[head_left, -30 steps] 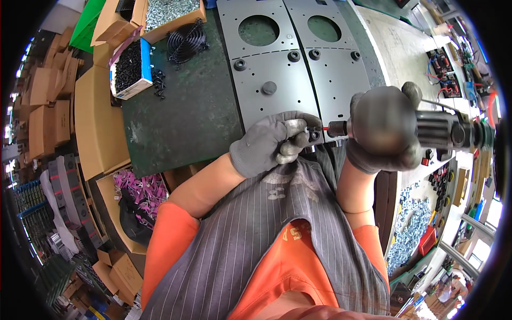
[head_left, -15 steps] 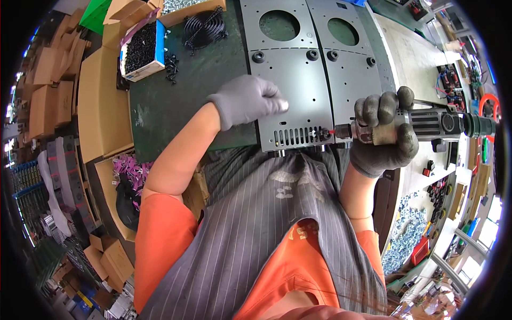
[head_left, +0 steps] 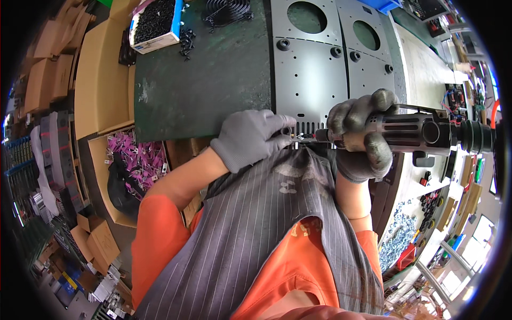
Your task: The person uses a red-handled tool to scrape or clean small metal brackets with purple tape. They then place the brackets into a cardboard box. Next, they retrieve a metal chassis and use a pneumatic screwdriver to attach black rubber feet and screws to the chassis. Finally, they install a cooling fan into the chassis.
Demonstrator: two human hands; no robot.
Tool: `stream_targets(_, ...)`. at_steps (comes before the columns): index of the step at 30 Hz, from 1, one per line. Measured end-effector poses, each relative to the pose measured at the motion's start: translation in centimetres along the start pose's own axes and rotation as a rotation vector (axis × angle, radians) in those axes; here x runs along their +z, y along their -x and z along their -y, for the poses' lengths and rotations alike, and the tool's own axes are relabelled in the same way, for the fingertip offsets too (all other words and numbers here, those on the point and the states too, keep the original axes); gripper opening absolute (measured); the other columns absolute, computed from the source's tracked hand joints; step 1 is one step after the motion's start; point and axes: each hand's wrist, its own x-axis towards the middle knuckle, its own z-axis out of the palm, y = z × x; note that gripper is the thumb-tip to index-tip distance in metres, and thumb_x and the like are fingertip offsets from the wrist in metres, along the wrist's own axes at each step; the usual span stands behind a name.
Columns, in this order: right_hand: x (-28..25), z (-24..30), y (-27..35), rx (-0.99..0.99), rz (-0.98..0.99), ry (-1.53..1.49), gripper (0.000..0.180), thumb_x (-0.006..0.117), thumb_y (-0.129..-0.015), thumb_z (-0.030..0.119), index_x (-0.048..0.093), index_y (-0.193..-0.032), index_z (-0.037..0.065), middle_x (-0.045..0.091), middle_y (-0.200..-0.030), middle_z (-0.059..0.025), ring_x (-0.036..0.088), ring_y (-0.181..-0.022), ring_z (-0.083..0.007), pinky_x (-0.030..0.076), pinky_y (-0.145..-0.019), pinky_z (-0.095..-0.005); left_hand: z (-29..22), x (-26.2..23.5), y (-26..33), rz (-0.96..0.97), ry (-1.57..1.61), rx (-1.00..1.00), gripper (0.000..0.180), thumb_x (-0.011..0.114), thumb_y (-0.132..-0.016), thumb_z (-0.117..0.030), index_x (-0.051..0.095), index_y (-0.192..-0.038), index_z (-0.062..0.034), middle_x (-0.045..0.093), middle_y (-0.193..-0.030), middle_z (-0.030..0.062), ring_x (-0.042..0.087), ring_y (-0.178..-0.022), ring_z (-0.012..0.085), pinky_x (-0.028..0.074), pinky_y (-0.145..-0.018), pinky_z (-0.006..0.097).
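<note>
My left hand (head_left: 256,137), in a grey glove, pinches a small black round rubber foot (head_left: 286,131) at the near left corner of a grey metal panel (head_left: 309,74). Gripped in my gloved right hand (head_left: 365,144) is a power screwdriver (head_left: 416,131), lying sideways with its tip pointing left at the panel's near edge, by the slots. Whether the tip touches a screw cannot be made out. The panel has a large round hole and black rubber feet (head_left: 336,52) farther up. A second, similar panel (head_left: 372,74) lies alongside on the right.
On the green bench top (head_left: 208,80) stand a box of black screws (head_left: 154,24), loose screws (head_left: 186,42) and a black fan guard (head_left: 228,10). A carton of purple parts (head_left: 133,160) sits to the left, below bench height. A blue bin (head_left: 381,4) is at the far right.
My left hand has moved down to the panel's near edge and now pinches the rubber foot there. The screwdriver has shifted slightly left and nearer. The view has tilted, so the bench appears higher.
</note>
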Motion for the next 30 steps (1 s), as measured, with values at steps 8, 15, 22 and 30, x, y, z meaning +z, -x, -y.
stream_targets(8,3.2,-1.8,0.5,0.174,-0.068,0.192,0.050,0.077,-0.072,0.014,0.043,-0.108,0.010,0.057,-0.081,-0.0069,0.055,-0.067,-0.0192,0.048,-0.059,-0.0321,0.5,2.3,0.4,-0.196,-0.068,0.080,0.039,0.063,-0.079,-0.046,0.065,-0.094,-0.0100,0.061,-0.078,0.0098,0.062,-0.071,0.0288,0.049,-0.061,0.039)
stream_targets(15,3.4,-2.0,0.8,0.244,-0.036,0.248,0.050,0.081,-0.073,0.020,0.043,-0.103,0.011,0.056,-0.081,-0.0061,0.058,-0.074,-0.0205,0.051,-0.065,-0.0345,0.5,2.1,0.6,-0.173,-0.049,0.030,0.047,0.058,-0.080,-0.053,0.062,-0.088,-0.0074,0.061,-0.080,0.0111,0.062,-0.074,0.0290,0.049,-0.064,0.040)
stream_targets(22,2.1,-2.6,0.5,0.275,0.104,0.112,0.042,0.072,-0.073,0.002,0.044,-0.103,0.011,0.055,-0.088,-0.0078,0.058,-0.082,-0.0200,0.051,-0.075,-0.0353,0.4,1.8,0.5,-0.115,-0.119,0.023,0.040,0.058,-0.082,-0.049,0.062,-0.094,-0.0108,0.063,-0.081,0.0094,0.063,-0.077,0.0263,0.050,-0.066,0.039)
stream_targets(30,2.1,-2.4,0.1,0.380,0.130,0.269,0.037,0.062,-0.063,-0.007,0.049,-0.095,0.007,0.058,-0.085,-0.0087,0.061,-0.078,-0.0203,0.053,-0.072,-0.0335,0.1,1.7,0.4,-0.055,-0.190,-0.016,0.040,0.056,-0.083,-0.048,0.061,-0.090,-0.0095,0.063,-0.081,0.0096,0.064,-0.077,0.0264,0.050,-0.066,0.039)
